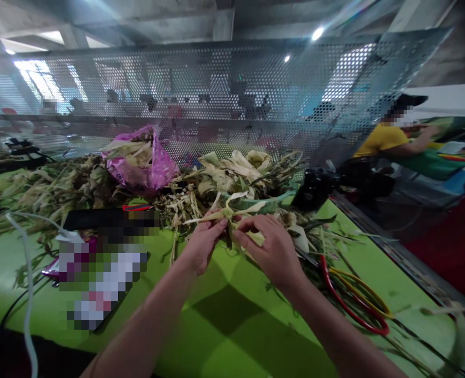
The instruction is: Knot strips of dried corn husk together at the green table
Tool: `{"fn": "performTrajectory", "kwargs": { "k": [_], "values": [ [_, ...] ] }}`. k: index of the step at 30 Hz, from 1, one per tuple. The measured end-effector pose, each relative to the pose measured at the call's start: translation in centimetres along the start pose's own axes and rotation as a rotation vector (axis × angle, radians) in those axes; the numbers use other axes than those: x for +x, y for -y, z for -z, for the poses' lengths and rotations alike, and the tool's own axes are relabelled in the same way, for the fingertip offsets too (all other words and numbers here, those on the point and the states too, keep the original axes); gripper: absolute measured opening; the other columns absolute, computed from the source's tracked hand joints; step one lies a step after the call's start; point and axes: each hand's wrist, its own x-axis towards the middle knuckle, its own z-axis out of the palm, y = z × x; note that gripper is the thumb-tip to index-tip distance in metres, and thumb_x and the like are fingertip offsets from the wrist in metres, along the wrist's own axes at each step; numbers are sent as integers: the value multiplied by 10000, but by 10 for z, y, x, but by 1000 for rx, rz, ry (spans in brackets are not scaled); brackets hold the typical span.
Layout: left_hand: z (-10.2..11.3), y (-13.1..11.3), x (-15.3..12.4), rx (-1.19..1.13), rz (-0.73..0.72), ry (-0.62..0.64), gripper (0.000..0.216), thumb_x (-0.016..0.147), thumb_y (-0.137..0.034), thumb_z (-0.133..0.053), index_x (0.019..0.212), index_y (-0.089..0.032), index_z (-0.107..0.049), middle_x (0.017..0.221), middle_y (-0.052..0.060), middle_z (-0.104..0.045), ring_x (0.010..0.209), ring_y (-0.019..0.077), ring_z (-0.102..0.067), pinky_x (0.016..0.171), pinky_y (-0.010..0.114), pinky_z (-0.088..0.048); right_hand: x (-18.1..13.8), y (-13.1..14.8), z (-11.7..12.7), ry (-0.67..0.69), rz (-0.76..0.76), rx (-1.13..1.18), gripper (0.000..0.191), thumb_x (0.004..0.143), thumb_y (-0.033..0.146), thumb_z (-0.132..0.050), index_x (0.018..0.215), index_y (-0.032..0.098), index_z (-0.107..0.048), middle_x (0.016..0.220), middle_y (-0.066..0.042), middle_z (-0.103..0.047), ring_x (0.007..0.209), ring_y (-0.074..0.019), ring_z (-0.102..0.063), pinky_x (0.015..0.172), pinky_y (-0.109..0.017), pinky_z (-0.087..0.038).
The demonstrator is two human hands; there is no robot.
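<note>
Pale, dry corn husk strips (227,212) meet in a small knot-like centre and spread outward above the green table (232,273). My left hand (204,244) grips this piece from the left, with the thumb near its centre. On the other side my right hand (272,249) has its thumb and forefinger bent together at a hanging strip of husk. Part of that strip is hidden by the fingers. Directly behind the hands lies a heap of loose corn husks (236,173).
Scissors with red and yellow handles (374,315) lie right. A pink plastic bag (149,163) of husks stands at the back left, near dried plant matter (78,184). A white cable (27,294) crosses the left side. Behind rises a perforated metal screen (216,84); a person in yellow (382,139) sits right.
</note>
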Motion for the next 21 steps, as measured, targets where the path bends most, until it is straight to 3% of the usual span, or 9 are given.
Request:
{"fn": "performTrajectory", "kwargs": {
  "k": [4, 8, 21],
  "values": [
    [-2, -2, -2, -27, -6, 29, 320, 704, -202, -731, 996, -164, -605, 912, 36, -690, 911, 141, -636, 868, 251, -453, -2, -4, -13, 85, -78, -6, 122, 818, 293, -605, 752, 197, -571, 776, -40, -646, 742, -208, -551, 657, -299, -370],
    [-3, -1, -1, -38, -24, 24, 332, 668, -188, -755, 955, -168, -589, 848, 25, -701, 890, 145, -652, 896, 270, -444, -3, -5, -16, 121, -52, 29, 171, 847, 276, -552, 694, 200, -544, 716, -27, -615, 703, -191, -524, 623, -278, -345],
    [-4, -6, -2, -99, -3, -120, 343, 627, -208, -777, 905, -162, -583, 735, 9, -681, 765, 132, -662, 776, 249, -488, -4, 10, -15, 294, -4, 33, 215, 812, 191, -567, 620, 192, -470, 597, 15, -514, 579, -141, -467, 535, -258, -286]
  ]
}}
